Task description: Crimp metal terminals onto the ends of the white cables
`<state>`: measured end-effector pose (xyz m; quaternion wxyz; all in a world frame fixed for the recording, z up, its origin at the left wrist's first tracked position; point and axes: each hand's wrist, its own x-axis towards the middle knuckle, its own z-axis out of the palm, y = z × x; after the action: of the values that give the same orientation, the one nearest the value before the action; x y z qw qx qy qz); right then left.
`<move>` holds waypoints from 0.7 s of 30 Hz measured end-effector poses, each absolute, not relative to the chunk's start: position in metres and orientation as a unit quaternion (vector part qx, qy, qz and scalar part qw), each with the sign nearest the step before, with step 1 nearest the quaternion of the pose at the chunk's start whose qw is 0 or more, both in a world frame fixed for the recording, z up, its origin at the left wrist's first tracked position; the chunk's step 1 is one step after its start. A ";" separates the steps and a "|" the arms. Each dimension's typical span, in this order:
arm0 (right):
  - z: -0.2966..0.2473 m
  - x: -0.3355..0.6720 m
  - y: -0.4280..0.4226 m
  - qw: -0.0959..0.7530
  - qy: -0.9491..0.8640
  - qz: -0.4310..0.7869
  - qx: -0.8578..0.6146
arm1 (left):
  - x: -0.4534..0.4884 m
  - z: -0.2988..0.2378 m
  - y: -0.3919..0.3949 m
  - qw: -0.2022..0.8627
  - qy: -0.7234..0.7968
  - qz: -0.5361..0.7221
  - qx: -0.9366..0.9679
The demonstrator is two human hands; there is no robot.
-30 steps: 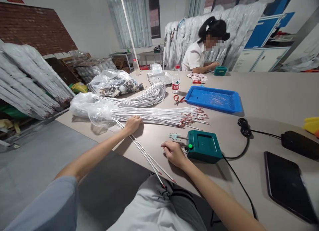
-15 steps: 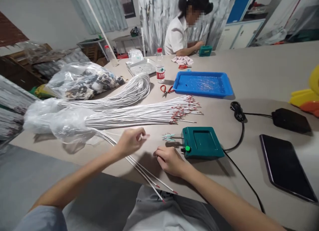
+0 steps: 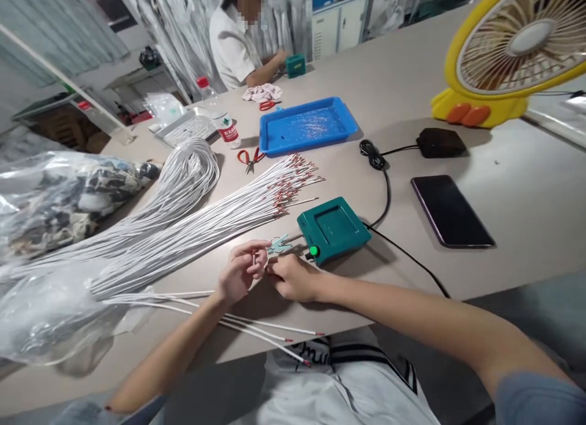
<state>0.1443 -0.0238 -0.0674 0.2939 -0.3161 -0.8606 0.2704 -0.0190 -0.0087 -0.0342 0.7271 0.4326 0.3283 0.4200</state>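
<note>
My left hand (image 3: 242,271) is closed, with a short piece of white cable (image 3: 254,257) showing between its fingers. Close against it is my right hand (image 3: 295,278), its fingers curled; whatever they may hold is hidden. Just beyond both hands sits a green machine (image 3: 336,229) with a bright green knob (image 3: 314,251). From its left side a rod carries a pale green clip-like head (image 3: 279,245), close to my left fingertips. Several loose white cables (image 3: 260,325) with red ends pass under my left forearm toward the table edge.
A large bundle of white cables (image 3: 192,239) lies left, partly in clear plastic. Beyond are red-handled pliers (image 3: 250,159), a blue tray (image 3: 309,127) and a bottle (image 3: 224,123). Right are a phone (image 3: 452,210), a black adapter (image 3: 442,143) and a yellow fan (image 3: 480,107). A person (image 3: 235,43) sits opposite.
My view has swung to the right, bringing the yellow fan into sight. My left hand has come toward the clip-like head and now meets my right hand.
</note>
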 end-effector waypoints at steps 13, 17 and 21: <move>-0.062 0.150 -0.028 0.235 -0.915 0.196 -0.262 | -0.014 -0.030 -0.001 0.553 0.433 0.494 0.513; -0.061 0.149 -0.027 0.262 -0.902 0.235 -0.251 | -0.013 -0.035 0.002 0.461 0.462 0.527 0.544; -0.060 0.148 -0.027 0.286 -0.887 0.259 -0.252 | -0.016 -0.041 -0.001 0.378 0.444 0.546 0.601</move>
<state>0.1480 -0.0269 -0.0602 0.2863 -0.2522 -0.8872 0.2593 -0.0162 -0.0005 -0.0410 0.3778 0.6014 0.4441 0.5462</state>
